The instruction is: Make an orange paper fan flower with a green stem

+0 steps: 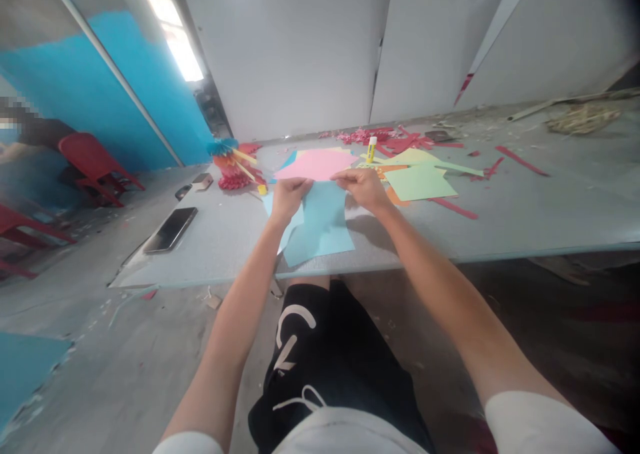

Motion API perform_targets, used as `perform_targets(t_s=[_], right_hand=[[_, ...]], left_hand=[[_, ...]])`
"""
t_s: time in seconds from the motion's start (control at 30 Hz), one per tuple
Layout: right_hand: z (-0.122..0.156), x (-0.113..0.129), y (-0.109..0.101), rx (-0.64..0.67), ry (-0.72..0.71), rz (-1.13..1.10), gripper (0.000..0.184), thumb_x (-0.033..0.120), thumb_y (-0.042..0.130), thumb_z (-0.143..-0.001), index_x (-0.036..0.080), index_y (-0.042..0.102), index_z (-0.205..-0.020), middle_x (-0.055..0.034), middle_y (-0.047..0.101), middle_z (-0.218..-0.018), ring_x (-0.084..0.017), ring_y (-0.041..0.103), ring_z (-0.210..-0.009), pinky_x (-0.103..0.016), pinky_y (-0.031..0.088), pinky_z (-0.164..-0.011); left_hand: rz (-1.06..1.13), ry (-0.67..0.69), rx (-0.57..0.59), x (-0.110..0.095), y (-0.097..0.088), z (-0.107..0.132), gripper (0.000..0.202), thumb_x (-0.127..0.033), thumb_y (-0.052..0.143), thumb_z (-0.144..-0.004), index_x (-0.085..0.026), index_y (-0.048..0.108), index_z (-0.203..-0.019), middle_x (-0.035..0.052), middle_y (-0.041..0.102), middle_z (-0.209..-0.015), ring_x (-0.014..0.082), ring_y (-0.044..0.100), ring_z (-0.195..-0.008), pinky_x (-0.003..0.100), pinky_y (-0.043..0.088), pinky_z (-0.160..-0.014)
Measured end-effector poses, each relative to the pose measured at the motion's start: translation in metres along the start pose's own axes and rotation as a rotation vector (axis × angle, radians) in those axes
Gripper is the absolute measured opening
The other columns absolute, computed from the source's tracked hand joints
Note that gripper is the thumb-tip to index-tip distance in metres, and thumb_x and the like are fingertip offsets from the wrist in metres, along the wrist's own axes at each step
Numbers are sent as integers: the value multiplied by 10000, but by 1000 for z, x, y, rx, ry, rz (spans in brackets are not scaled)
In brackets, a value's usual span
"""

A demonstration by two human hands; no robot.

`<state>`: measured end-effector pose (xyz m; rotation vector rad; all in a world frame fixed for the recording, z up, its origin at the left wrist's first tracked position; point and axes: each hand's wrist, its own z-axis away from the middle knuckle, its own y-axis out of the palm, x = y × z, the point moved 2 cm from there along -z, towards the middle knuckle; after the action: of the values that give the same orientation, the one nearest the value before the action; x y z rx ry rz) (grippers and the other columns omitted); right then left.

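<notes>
A pink paper sheet (316, 165) is held up by its near edge above the low grey table (525, 214). My left hand (289, 196) pinches the sheet's left corner. My right hand (364, 187) pinches the right part of the same edge. Light blue paper sheets (320, 231) lie on the table right under both hands, reaching the front edge.
Green and yellow sheets (419, 181) lie to the right, with a glue stick (371, 149) and red paper scraps (395, 137) behind. A folded paper ornament (234, 166) stands at left. A phone (171, 229) lies near the left edge. Red chairs (93, 164) stand far left.
</notes>
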<state>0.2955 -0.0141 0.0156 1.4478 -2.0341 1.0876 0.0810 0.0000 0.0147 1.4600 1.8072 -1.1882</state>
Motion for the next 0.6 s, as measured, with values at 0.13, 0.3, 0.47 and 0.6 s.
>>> perform_targets(t_s=[0.13,0.3,0.47,0.6], right_hand=[[0,1,-1,-5,-1,-3,181,188,689,-843,256,830,-932,-25,812,-1003,-239,753,-1000,-408,580,-939],[2,0,0,-23,6,-23,176,207,697,-848,256,829,-953,-23,810,-1023,-234,749,-1011,-405,576,-955],[3,-2,1,-13,15,-31,165,209,699,-841,252,829,-933,-28,812,-998,-237,751,-989,-405,588,-923],[4,-5,3,-32,0,-46,168,248,696,-848,242,826,-954,-39,810,-1010,-236,750,-981,-413,584,-931]], left_hand=[[-38,6,-13,1,0,0,391,-456,658,-844,-175,551,-595,3,424,-583,135,423,-623,260,368,-546],[-50,42,-19,6,-1,-2,374,-451,643,-848,-173,572,-608,1,411,-594,130,388,-612,264,352,-549],[-56,67,-20,10,-1,-2,343,-423,652,-850,-162,617,-629,-6,425,-599,118,375,-604,257,336,-550],[-88,57,-29,7,-1,-1,330,-416,643,-854,-160,634,-646,1,456,-596,129,402,-614,263,333,-550]])
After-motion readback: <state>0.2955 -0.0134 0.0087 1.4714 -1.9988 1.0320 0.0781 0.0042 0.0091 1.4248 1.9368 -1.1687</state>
